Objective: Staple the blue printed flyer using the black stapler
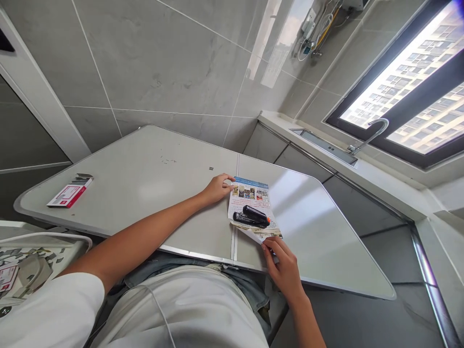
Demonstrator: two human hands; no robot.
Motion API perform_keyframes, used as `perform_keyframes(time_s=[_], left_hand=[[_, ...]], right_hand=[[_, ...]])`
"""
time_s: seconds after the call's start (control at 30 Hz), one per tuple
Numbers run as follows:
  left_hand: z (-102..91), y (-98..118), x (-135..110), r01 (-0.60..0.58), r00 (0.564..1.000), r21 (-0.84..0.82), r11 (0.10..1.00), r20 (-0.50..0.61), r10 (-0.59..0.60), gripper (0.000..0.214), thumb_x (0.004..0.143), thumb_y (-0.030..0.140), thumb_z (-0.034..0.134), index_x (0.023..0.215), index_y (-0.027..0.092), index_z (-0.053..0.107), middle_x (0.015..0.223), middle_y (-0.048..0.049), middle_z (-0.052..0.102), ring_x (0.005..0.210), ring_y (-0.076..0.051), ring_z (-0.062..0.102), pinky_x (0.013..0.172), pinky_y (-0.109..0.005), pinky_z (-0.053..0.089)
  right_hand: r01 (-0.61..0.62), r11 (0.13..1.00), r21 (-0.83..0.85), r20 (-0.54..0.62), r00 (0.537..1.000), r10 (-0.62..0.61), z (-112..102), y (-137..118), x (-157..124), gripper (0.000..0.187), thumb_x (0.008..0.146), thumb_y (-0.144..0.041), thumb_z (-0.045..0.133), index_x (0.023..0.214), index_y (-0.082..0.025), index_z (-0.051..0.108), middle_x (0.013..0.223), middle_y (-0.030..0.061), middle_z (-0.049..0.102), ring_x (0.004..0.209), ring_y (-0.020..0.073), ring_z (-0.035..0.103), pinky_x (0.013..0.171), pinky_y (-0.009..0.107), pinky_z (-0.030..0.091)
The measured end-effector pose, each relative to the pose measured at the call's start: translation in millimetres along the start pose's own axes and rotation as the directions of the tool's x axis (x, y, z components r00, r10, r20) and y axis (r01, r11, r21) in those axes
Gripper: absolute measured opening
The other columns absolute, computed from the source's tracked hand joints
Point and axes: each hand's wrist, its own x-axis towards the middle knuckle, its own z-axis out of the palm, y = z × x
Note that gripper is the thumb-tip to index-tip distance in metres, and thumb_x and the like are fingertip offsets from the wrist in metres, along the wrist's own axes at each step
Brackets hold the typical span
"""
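Your left hand [216, 188] has its fingertips at the far left corner of the printed leaflet [250, 199], thumb and fingers close together, though you cannot tell whether they pinch the paper or just rest on it. Your right hand [283, 265] pinches the leaflet's curled near edge between thumb and fingers. Between your hands, the black stapler [251, 217] with an orange tip lies on the leaflet, apart from all your fingers. The leaflet sits along the pale table's [126, 166] middle seam, toward its near edge; a red-and-white box [69, 193] lies near the left end. Past the far edge stands grey tiled wall [163, 63]; a sink [326, 146] and window [398, 92] are at right.
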Motion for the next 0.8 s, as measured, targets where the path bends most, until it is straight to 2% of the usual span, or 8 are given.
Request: perform_keyframes(time_s=[0.1, 0.23, 0.37, 0.5, 0.6, 0.67, 0.73, 0.8], left_hand=[[-3.5, -3.1, 2.4, 0.022, 0.999, 0.025, 0.999, -0.033, -0.021, 0.027, 0.09, 0.024, 0.069, 0.115, 0.015, 0.067, 0.108, -0.0088, 0.078, 0.085, -0.018, 0.075, 0.084, -0.03, 0.057], [-11.7, -8.3, 7.9, 0.036, 0.997, 0.139, 0.99, -0.067, -0.027, 0.025, 0.091, 0.018, 0.064, 0.116, 0.015, 0.067, 0.113, -0.0084, 0.077, 0.081, -0.015, 0.074, 0.081, -0.028, 0.056], [-24.7, -14.3, 12.1, 0.116, 0.992, 0.331, 0.936, -0.08, -0.095, 0.034, 0.086, 0.006, 0.061, 0.118, 0.017, 0.066, 0.124, -0.0096, 0.073, 0.08, -0.015, 0.072, 0.077, -0.027, 0.055], [-42.6, -19.0, 11.5, 0.174, 0.985, 0.48, 0.86, -0.098, -0.144, 0.056, 0.076, 0.002, 0.066, 0.129, 0.02, 0.063, 0.112, -0.0084, 0.074, 0.083, -0.02, 0.07, 0.075, -0.029, 0.053], [-57.6, -20.2, 11.2, 0.131, 0.991, 0.636, 0.761, -0.09, -0.096, 0.057, 0.078, 0.001, 0.062, 0.132, 0.021, 0.063, 0.101, -0.0071, 0.075, 0.088, -0.024, 0.069, 0.081, -0.034, 0.052], [-65.1, -20.1, 12.8, 0.08, 0.997, 0.714, 0.696, -0.061, -0.051, 0.052, 0.08, -0.001, 0.056, 0.128, 0.019, 0.066, 0.1, -0.0085, 0.075, 0.093, -0.026, 0.069, 0.087, -0.036, 0.052], [-68.2, -19.9, 15.6, 0.03, 0.999, 0.736, 0.676, -0.03, -0.012, 0.046, 0.084, -0.001, 0.052, 0.121, 0.018, 0.07, 0.11, -0.0108, 0.074, 0.106, -0.027, 0.067, 0.097, -0.038, 0.05], [-66.4, -21.2, 18.3, -0.068, 0.998, 0.744, 0.665, 0.049, 0.047, 0.041, 0.089, 0.002, 0.049, 0.119, 0.019, 0.071, 0.123, -0.0106, 0.071, 0.12, -0.026, 0.063, 0.107, -0.037, 0.046]], right_hand=[[0.092, 0.996, 0.015, 0.054, 0.994, -0.092, 10.1, -13.1, 4.9, 0.015, 0.106, -0.017, 0.051, 0.111, -0.025, 0.062, 0.104, 0.0096, 0.066, 0.096, 0.0245, 0.065, 0.082, 0.039, 0.055], [0.162, 0.987, 0.02, 0.156, 0.974, -0.163, 26.2, -32.7, 15.3, 0.017, 0.106, -0.013, 0.05, 0.112, -0.024, 0.062, 0.104, 0.009, 0.066, 0.096, 0.0236, 0.062, 0.081, 0.037, 0.051], [0.148, 0.986, 0.073, 0.256, 0.953, -0.162, 33.6, -45.0, 28.5, 0.017, 0.109, -0.016, 0.047, 0.108, -0.023, 0.062, 0.103, 0.0081, 0.067, 0.095, 0.0231, 0.059, 0.081, 0.037, 0.049], [0.098, 0.989, 0.11, 0.368, 0.92, -0.133, 35.5, -53.8, 42.4, 0.02, 0.11, -0.02, 0.044, 0.1, -0.023, 0.06, 0.098, 0.0067, 0.065, 0.092, 0.0223, 0.056, 0.08, 0.035, 0.047], [0.154, 0.982, 0.108, 0.415, 0.891, -0.185, 43.8, -63.1, 52.9, 0.019, 0.107, -0.014, 0.045, 0.099, -0.022, 0.06, 0.099, 0.0068, 0.064, 0.093, 0.0223, 0.055, 0.081, 0.034, 0.045], [0.215, 0.972, 0.093, 0.436, 0.869, -0.234, 53.1, -69.8, 60.4, 0.019, 0.103, -0.008, 0.047, 0.1, -0.022, 0.06, 0.101, 0.0068, 0.064, 0.093, 0.0222, 0.054, 0.082, 0.033, 0.044], [0.275, 0.958, 0.084, 0.454, 0.845, -0.283, 62.9, -75.6, 68.0, 0.02, 0.099, -0.005, 0.048, 0.099, -0.022, 0.059, 0.102, 0.0065, 0.065, 0.093, 0.0218, 0.053, 0.083, 0.033, 0.043], [0.331, 0.94, 0.081, 0.472, 0.818, -0.329, 71.0, -80.1, 74.7, 0.02, 0.097, -0.004, 0.05, 0.098, -0.022, 0.059, 0.102, 0.0056, 0.065, 0.092, 0.021, 0.053, 0.084, 0.032, 0.042]])
